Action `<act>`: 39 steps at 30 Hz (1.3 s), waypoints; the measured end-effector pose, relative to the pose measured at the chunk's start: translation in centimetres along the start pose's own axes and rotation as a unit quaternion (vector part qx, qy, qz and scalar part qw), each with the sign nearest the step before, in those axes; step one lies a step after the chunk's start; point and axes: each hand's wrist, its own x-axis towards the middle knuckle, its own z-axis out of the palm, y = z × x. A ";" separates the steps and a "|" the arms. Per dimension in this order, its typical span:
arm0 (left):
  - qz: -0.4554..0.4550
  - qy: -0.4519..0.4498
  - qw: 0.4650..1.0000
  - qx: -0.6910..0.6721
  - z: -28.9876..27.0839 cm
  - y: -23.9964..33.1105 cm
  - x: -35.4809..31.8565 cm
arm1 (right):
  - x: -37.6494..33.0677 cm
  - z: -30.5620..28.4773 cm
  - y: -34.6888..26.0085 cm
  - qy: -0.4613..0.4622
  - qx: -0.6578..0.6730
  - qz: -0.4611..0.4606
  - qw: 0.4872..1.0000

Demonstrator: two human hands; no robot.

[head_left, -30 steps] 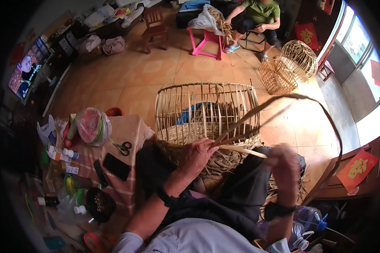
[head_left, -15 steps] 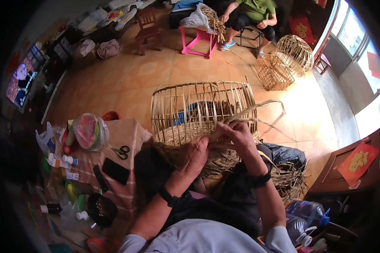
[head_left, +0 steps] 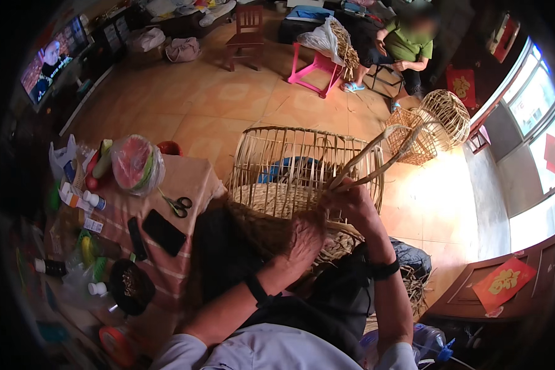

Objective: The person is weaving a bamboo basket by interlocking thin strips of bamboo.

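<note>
The half-woven cane basket sits on the person's lap, just right of the tabletop, its bare uprights pointing away. The right hand, out wide a second ago with a long strip, has come back to the rim and is clenched on that cane strip, which now loops up to the far right. The left hand presses the woven wall, fingers curled on it. A fresh stretch looks fed in, ready for tucking.
</note>
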 end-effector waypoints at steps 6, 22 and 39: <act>0.029 0.034 0.999 -0.023 0.3 0.1 -1.0 | -1.0 0.5 1.0 0.016 -0.541 -0.113 0.834; 0.040 0.024 0.976 -0.213 -0.1 -1.2 -1.0 | -3.7 1.9 -0.2 0.094 -0.388 -0.008 0.917; 0.072 0.085 0.992 -0.053 2.1 -1.3 -1.3 | -5.4 0.2 3.7 0.289 0.041 0.084 0.953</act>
